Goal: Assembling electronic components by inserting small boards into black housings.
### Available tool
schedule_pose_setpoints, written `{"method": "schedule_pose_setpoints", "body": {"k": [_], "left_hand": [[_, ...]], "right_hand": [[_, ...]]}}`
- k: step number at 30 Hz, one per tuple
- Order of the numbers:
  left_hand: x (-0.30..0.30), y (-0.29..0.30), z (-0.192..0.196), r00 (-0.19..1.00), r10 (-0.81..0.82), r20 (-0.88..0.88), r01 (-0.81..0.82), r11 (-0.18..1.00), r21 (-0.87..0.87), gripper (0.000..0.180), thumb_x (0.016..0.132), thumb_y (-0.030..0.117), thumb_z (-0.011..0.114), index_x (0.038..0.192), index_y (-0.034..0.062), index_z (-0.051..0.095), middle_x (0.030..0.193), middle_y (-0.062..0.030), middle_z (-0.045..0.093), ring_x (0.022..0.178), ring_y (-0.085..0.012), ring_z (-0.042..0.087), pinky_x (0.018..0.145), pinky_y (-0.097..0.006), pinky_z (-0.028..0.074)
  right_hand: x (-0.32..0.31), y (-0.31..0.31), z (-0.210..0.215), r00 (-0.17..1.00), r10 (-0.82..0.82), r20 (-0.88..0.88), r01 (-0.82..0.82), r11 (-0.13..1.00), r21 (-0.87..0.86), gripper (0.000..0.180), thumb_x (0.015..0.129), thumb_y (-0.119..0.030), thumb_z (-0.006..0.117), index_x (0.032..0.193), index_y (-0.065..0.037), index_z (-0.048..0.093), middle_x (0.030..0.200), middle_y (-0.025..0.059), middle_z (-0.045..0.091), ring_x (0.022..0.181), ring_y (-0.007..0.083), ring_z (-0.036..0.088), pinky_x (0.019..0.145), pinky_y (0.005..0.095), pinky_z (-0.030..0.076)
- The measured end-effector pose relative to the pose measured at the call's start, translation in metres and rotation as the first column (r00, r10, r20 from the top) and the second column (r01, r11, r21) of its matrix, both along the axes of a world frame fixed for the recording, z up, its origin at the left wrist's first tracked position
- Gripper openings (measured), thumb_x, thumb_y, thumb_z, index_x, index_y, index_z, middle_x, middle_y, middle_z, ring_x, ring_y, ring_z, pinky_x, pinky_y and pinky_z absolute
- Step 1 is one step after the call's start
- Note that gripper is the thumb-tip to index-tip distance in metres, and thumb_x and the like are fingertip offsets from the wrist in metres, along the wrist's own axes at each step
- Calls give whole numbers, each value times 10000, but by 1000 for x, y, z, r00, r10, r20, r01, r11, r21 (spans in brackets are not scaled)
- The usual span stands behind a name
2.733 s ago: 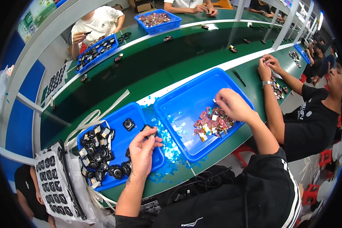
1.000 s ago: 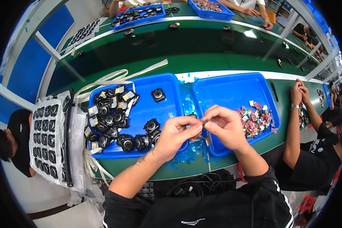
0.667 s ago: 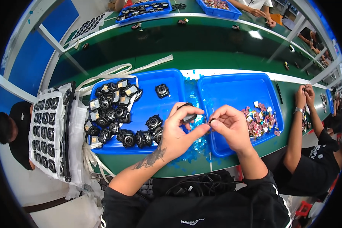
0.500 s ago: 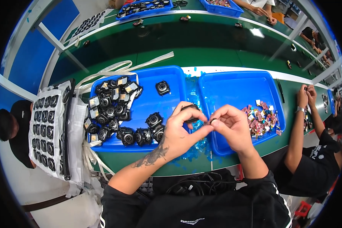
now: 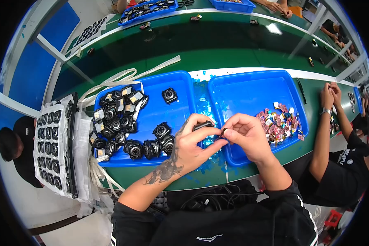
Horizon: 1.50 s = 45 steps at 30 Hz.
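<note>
My left hand (image 5: pixel 192 143) is closed around a black watch case (image 5: pixel 204 125), seen nearly edge-on between the fingers. Thumb and forefinger of my right hand (image 5: pixel 250 137) pinch a small dark part (image 5: pixel 224 132) right at my left fingertips. Whether that part is still joined to the case is hidden. Both hands hover over the gap between two blue trays. Many black watch cases (image 5: pixel 162 130) lie in the left tray (image 5: pixel 184 88), heaped along its left side. Small pink, white and gold components (image 5: pixel 276 123) are piled in the right tray (image 5: pixel 242 92).
Blue film scraps (image 5: pixel 203 102) litter the green table between the trays. Pale straps (image 5: pixel 123 76) trail beside the left tray. At left stands a stack of padded sheets of watch cases (image 5: pixel 49 143). Black tweezers (image 5: pixel 301 91) lie right; a co-worker's hands (image 5: pixel 331 92) are beyond.
The view has shifted slightly, so the trays appear a little further left. My hands stay together at the same part, with my left fingers shifted slightly around the watch case.
</note>
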<state>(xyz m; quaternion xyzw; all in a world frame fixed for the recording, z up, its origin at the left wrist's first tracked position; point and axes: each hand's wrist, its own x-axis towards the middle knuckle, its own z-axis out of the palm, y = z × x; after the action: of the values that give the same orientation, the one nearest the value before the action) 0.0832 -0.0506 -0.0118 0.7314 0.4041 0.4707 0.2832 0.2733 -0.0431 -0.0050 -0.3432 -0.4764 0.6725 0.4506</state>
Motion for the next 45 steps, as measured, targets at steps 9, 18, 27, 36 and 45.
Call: {"method": "schedule_pose_setpoints", "body": {"k": [9, 18, 27, 36, 45], "left_hand": [[-6, 4, -4, 967, -11, 254, 90, 948, -305, 108, 762, 36, 780, 857, 22, 731, 916, -81, 624, 823, -143, 613, 709, -260, 498], [-15, 13, 1, 852, 148, 502, 62, 924, -377, 82, 810, -28, 721, 889, -44, 704, 884, -90, 651, 852, -140, 597, 754, -264, 472], [-15, 15, -3, 846, 122, 519, 73, 938, -340, 70, 837, -23, 703, 898, -52, 687, 908, -65, 606, 725, -81, 534, 627, -215, 424], [-14, 11, -2, 852, 106, 512, 111, 920, -376, 68, 846, -13, 700, 900, -50, 682, 900, -62, 611, 692, -70, 521, 608, -209, 408], [-14, 15, -1, 812, 164, 561, 88, 915, -395, 61, 832, 21, 716, 879, -16, 724, 839, -73, 680, 842, -123, 573, 764, -262, 451]], "right_hand": [[-8, -6, 0, 980, -168, 104, 156, 981, 112, 109, 890, -32, 672, 961, 44, 640, 875, 63, 668, 765, 84, 626, 659, 219, 518], [-12, -4, -4, 816, -139, 562, -178, 863, 472, 133, 818, 19, 682, 948, -14, 682, 923, 103, 702, 866, 241, 690, 762, 326, 552], [-13, -3, -6, 719, -271, 640, -232, 774, 588, 165, 761, -23, 743, 922, -38, 709, 787, 81, 680, 764, 270, 663, 679, 359, 520], [-13, -4, -1, 732, -317, 603, -122, 810, 574, 119, 747, -46, 783, 835, -30, 704, 741, 79, 649, 599, 157, 617, 533, 281, 489], [-13, -2, -8, 711, -337, 617, -129, 800, 586, 146, 724, -63, 803, 799, -27, 683, 731, 69, 638, 597, 188, 606, 542, 297, 484]]}}
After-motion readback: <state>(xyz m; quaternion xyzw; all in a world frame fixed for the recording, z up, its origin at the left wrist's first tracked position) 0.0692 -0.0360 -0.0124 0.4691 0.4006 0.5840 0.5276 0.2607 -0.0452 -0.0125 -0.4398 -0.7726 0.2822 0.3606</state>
